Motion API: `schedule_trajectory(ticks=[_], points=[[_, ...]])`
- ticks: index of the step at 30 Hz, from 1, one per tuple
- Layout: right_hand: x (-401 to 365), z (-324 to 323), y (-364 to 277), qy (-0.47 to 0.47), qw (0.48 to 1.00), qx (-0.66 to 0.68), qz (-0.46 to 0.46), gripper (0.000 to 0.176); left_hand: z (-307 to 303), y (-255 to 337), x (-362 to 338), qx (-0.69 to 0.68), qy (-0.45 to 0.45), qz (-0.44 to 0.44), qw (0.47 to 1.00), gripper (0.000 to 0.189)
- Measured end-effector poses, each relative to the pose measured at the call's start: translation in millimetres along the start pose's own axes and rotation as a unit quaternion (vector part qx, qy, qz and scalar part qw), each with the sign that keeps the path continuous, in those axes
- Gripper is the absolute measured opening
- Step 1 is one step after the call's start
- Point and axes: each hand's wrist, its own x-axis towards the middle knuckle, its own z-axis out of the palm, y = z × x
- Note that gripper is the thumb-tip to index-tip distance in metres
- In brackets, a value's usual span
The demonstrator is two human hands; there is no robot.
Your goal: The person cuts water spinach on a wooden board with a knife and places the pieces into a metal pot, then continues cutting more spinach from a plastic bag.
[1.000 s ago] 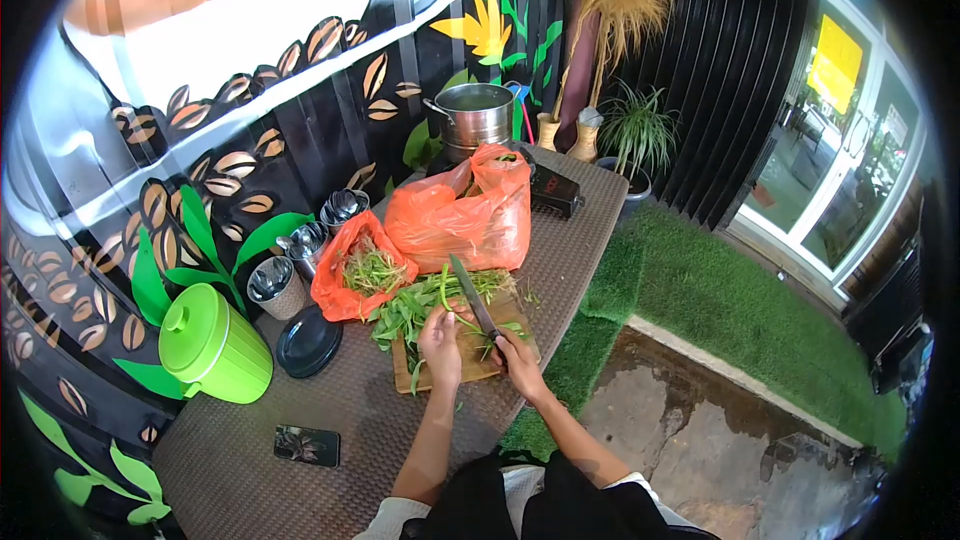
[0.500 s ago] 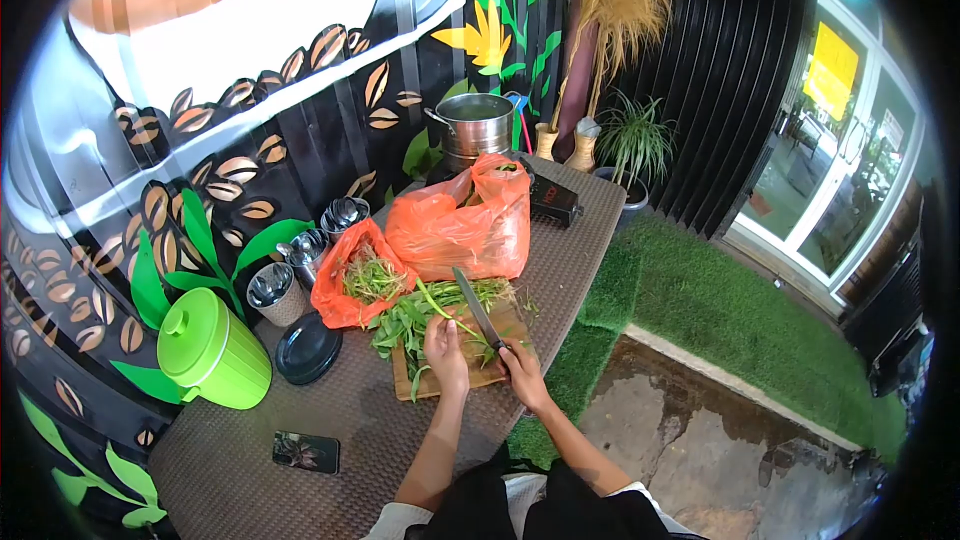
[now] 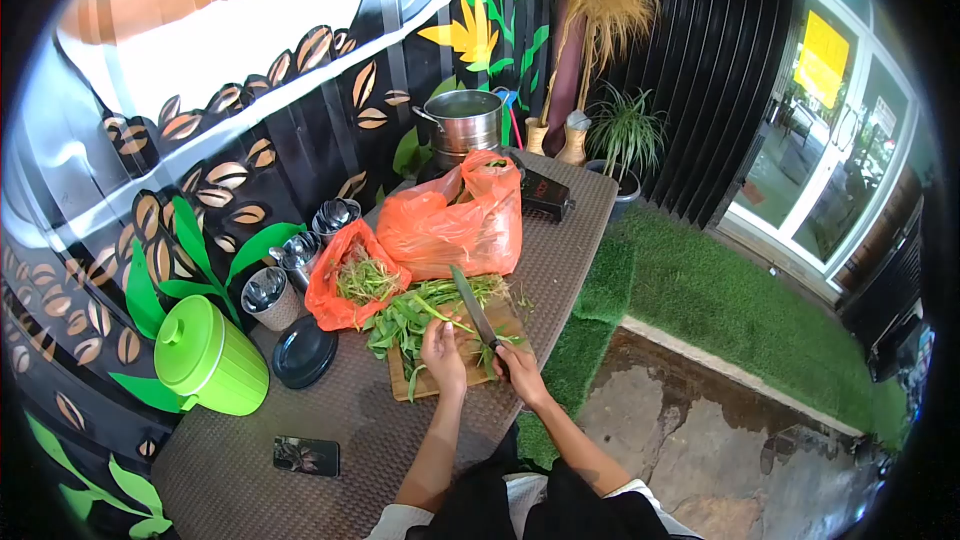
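Phone [image 3: 306, 456] noted flat on the table mat, nearest the body. Right hand [image 3: 517, 370] is closed around the handle of the knife [image 3: 472, 302], with the blade angled over the cutting board [image 3: 420, 387]. Left hand [image 3: 442, 355] is curled down on the greens [image 3: 405, 318], pinning the stems to the board beside the blade. An orange bag [image 3: 450, 225] is seen behind the board, and a steel pot [image 3: 465, 120] farther back.

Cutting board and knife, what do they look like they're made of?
Cutting board: likely wood, matte light brown, plain flat slab. Knife: blade looks like steel, grey with a slight sheen; the handle is hidden in the right hand.
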Motion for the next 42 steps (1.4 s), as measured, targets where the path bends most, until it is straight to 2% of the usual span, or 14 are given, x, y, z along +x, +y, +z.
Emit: schedule_trajectory(ticks=[5, 9, 14, 18, 21, 23, 24, 28, 29, 30, 31, 33, 37, 42], points=[[-1.5, -1.3, -4.8, -0.023, 0.989, 0.102, 0.104, 0.025, -1.8, 5.1, -3.3, -0.022, -0.032, 0.018, 0.999, 0.022], [-1.9, 1.9, -8.2, -0.036, 0.982, 0.157, 0.099, 0.028, -14.8, -12.8, -3.4, 0.019, -0.039, 0.022, 0.999, 0.022], [-3.3, 7.0, -3.8, -0.022, 0.992, 0.105, 0.066, 0.039, -9.5, -6.7, -12.1, 0.034, -0.05, 0.06, 0.996, 0.025], [-6.7, 9.9, -8.8, -0.003, 0.998, 0.042, 0.057, 0.037, -11.2, -9.5, -13.6, 0.042, -0.066, 0.064, 0.995, 0.021], [-1.1, 13.3, 19.6, 0.002, 1.0, -0.015, -0.014, 0.037, -12.7, -11.4, -13.9, 0.092, -0.087, 0.119, 0.985, 0.017], [-0.6, 19.7, 30.1, 0.098, 0.981, -0.136, -0.102, 0.036, -10.3, -8.3, -15.1, 0.098, -0.08, 0.125, 0.984, 0.017], [-4.3, 21.4, 17.6, 0.108, 0.967, -0.189, -0.13, 0.038, -10.0, -5.3, -18.4, 0.104, -0.074, 0.126, 0.984, 0.016], [9.0, 23.6, 25.1, 0.134, 0.954, -0.227, -0.145, 0.031, -12.6, -1.9, -19.1, 0.119, -0.084, 0.142, 0.979, 0.017], [10.6, 19.9, 20.6, 0.07, 0.995, -0.077, -0.007, 0.024, -15.2, -4.1, -17.1, 0.115, -0.069, 0.136, 0.982, 0.018], [13.2, 17.5, 12.9, 0.004, 0.988, 0.077, 0.132, 0.021, -16.9, -3.6, -15.4, 0.11, -0.055, 0.13, 0.984, 0.018], [16.2, 15.9, 11.4, 0.004, 0.988, 0.076, 0.133, 0.021, -18.1, -3.2, -14.1, 0.11, -0.054, 0.129, 0.984, 0.018], [21.5, 12.2, 11.9, -0.055, 0.904, 0.293, 0.307, 0.027, -22.2, -4.5, -11.6, 0.1, 0.001, 0.106, 0.989, 0.02], [26.1, 1.7, 8.9, -0.152, 0.855, 0.299, 0.396, 0.03, -32.8, -6.1, -0.7, 0.083, 0.029, 0.06, 0.994, 0.026], [27.3, 0.0, 5.1, -0.143, 0.834, 0.374, 0.38, 0.03, -28.0, -7.9, 7.4, 0.012, 0.038, -0.023, 0.999, 0.029]])
